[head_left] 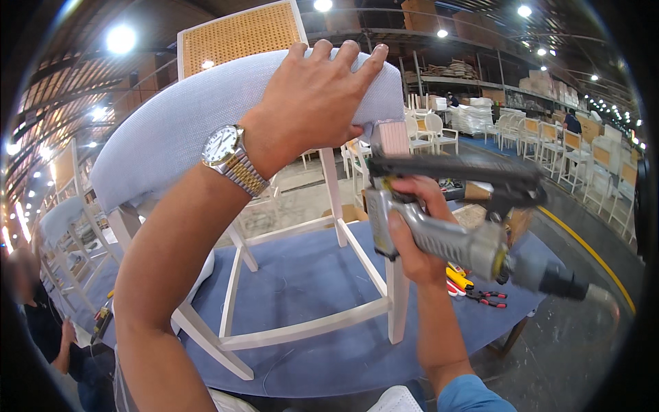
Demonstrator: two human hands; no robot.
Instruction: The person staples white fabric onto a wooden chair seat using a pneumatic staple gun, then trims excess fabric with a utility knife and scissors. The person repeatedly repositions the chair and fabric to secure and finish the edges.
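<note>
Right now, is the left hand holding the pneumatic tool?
No, the right hand grips the pneumatic tool, while the left hand rests on the padded seat.

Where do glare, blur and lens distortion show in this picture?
Head view: the upper-left ceiling lamp burns out to white; the pneumatic stapler in the right hand is blurred, the wristwatch crisper; the yellow floor line bows near the rim; corners fall black.

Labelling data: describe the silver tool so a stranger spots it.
Find the white chair on the blue-covered table, then the right hand beside its rightmost leg. It grips the silver tool, black along the top; unlike the red-handled pliers, this trails a hose.
</note>
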